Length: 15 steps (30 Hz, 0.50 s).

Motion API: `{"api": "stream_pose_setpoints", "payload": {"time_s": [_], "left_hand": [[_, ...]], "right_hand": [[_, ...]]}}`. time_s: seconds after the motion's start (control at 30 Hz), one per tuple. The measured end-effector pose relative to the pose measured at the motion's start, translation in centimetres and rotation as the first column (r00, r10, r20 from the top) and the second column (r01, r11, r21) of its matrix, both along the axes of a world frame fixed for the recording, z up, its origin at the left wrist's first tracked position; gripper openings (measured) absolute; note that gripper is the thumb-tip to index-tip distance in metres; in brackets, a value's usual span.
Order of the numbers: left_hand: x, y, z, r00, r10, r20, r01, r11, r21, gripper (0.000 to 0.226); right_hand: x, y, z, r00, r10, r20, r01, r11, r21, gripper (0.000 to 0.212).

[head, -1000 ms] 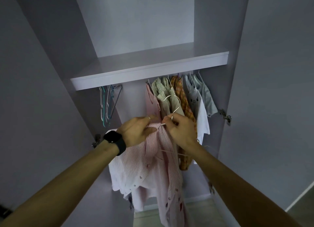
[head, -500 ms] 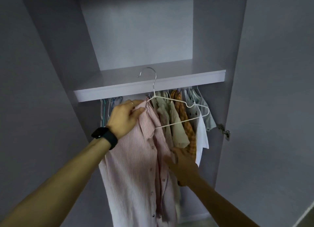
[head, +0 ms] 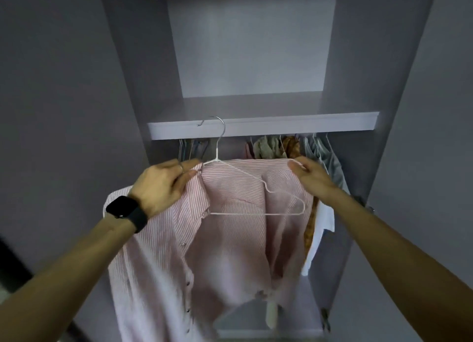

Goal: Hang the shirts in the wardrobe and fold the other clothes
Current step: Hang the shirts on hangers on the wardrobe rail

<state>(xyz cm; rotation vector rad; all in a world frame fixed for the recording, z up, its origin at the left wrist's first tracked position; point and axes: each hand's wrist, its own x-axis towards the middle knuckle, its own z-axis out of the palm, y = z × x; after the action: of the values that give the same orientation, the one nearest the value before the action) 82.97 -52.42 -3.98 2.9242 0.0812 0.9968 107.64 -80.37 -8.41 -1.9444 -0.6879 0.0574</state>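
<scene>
1. Several shirts (head: 294, 147) hang in the wardrobe (head: 358, 72); the pink striped shirt (head: 230, 252) is half on its hanger (head: 256, 214), held up before the shelf (head: 281, 126), not yet hooked.
2. The left hand (head: 163, 185) pinches the collar and hanger neck; the right hand (head: 311, 175) grips the far shoulder.
3. The rail is hidden behind the shelf; clothes to fold are out of view.

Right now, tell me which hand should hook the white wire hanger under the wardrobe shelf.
Left, probably. The left hand grips the collar of the pink striped shirt right beside the neck of the white wire hanger, below its hook. The right hand pinches the shirt's far shoulder, away from the hook.
</scene>
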Motion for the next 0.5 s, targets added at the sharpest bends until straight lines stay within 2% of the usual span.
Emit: {"api": "stream_pose_setpoints", "payload": {"time_s": [0.1,0.2,0.33,0.43,0.5], "left_hand": [[0.6,-0.5,-0.5,0.985,0.159,0.067,-0.165,0.981,0.1,0.04],[1.0,-1.1,-0.7,0.965,0.262,0.031,-0.264,0.954,0.141,0.048],[1.7,-1.2,-1.6,0.961,0.274,0.037,-0.275,0.94,0.202,0.052],[2.6,-2.0,-2.6,0.973,0.232,0.018,-0.223,0.908,0.355,0.06],[3.7,-2.8,-3.2,0.977,0.214,0.011,-0.2,0.893,0.402,0.062]], "right_hand": [[-0.8,1.0,2.3,0.999,-0.028,0.033,0.027,1.0,0.008,0.03],[-1.7,1.1,4.1,0.995,-0.033,0.091,0.032,0.999,0.018,0.029],[-2.5,0.1,5.2,0.986,-0.054,0.157,0.057,0.998,-0.013,0.031],[-2.8,-1.0,5.8,0.982,-0.087,0.168,0.085,0.996,0.019,0.031],[-3.1,-1.0,6.1,0.983,-0.124,0.136,0.118,0.992,0.052,0.029]]}}
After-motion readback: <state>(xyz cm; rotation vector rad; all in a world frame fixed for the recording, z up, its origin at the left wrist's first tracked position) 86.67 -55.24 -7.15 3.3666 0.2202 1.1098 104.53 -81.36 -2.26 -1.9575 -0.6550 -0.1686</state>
